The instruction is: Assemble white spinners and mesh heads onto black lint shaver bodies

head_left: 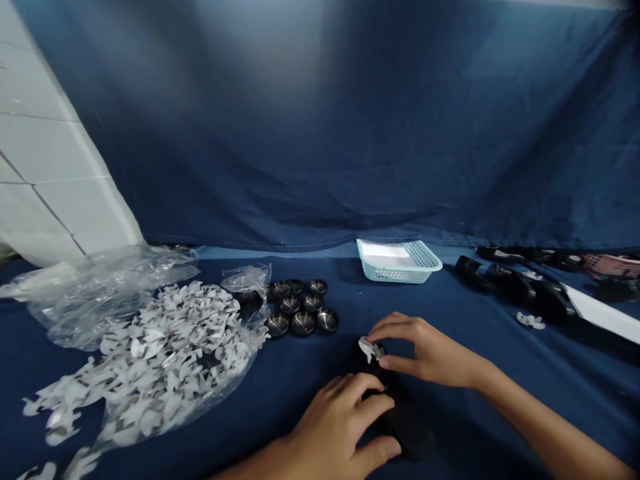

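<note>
A long black handle-shaped piece (pixel 407 423) with a round end lies on the blue cloth in front of me. My left hand (pixel 345 417) rests along its left side, fingers curled over it and thumb low against it. At the far, round end my right hand (pixel 420 347) pinches a small white plastic piece (pixel 369 348) between thumb and fingers. That white piece sits on or just over the round end; contact is partly hidden by my fingers. Left of my hands spreads a pile of similar white plastic pieces (pixel 187 340), partly on a clear plastic bag (pixel 215 397).
Several round black perforated cups (pixel 303 324) stand in rows beyond my hands. A light blue basket (pixel 400 275) with white paper inside is farther back. Black parts (pixel 510 283) and a loose white piece (pixel 530 321) lie right. Crumpled clear plastic (pixel 105 283) lies left. A blue curtain (pixel 320 133) hangs behind.
</note>
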A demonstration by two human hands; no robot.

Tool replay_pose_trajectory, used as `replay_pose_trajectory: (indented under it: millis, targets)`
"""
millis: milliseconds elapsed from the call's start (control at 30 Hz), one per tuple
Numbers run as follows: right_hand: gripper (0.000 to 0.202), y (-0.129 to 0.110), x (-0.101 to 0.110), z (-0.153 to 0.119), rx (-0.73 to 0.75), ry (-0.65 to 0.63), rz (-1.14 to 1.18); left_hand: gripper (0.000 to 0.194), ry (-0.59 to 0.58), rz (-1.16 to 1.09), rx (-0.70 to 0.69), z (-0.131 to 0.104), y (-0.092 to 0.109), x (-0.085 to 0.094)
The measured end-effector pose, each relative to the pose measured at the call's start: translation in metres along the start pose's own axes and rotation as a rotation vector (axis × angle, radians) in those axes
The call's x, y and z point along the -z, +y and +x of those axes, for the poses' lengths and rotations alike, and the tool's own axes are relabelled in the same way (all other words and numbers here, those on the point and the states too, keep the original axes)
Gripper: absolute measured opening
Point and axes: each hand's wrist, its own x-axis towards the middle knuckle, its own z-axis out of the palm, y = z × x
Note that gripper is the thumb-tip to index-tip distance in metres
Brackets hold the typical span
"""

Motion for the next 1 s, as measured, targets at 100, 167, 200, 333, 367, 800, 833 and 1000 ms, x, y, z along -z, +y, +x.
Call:
replay_pose_trajectory:
  millis: [100, 167, 200, 333, 367, 800, 833, 1000]
  targets:
    - [0.027, 0.000, -0.004, 0.000, -0.014, 0.031, -0.020, 0.041, 0.020, 0.027, -0.024, -0.001, 0.000, 0.000]
    - [0.026, 0.000, -0.006, 0.000, -0.014, 0.041, -0.019, 0.038, 0.063, 0.035, -0.044, -0.002, -0.001, -0.002]
    - [0.026, 0.000, -0.007, 0.000, -0.015, 0.043, -0.017, 0.035, 0.105, 0.037, -0.046, -0.003, -0.001, -0.003]
    - [0.026, -0.002, -0.007, -0.001, -0.029, 0.033, -0.019, 0.029, 0.336, 0.077, 0.040, -0.006, -0.007, -0.005]
    - [0.026, -0.003, -0.007, 0.000, -0.030, 0.031, -0.021, 0.033, 0.372, 0.091, 0.067, -0.005, -0.008, -0.005]
    - [0.041, -0.002, 0.005, -0.002, -0.043, -0.049, 0.044, 0.038, 0.328, 0.142, 0.173, 0.001, -0.017, -0.004]
    - [0.042, -0.002, 0.006, -0.003, -0.048, -0.062, 0.046, 0.039, 0.322, 0.137, 0.179, 0.001, -0.017, -0.004]
    - [0.038, -0.001, 0.008, -0.003, -0.052, -0.056, 0.060, 0.040, 0.311, 0.114, 0.208, 0.003, -0.017, -0.001]
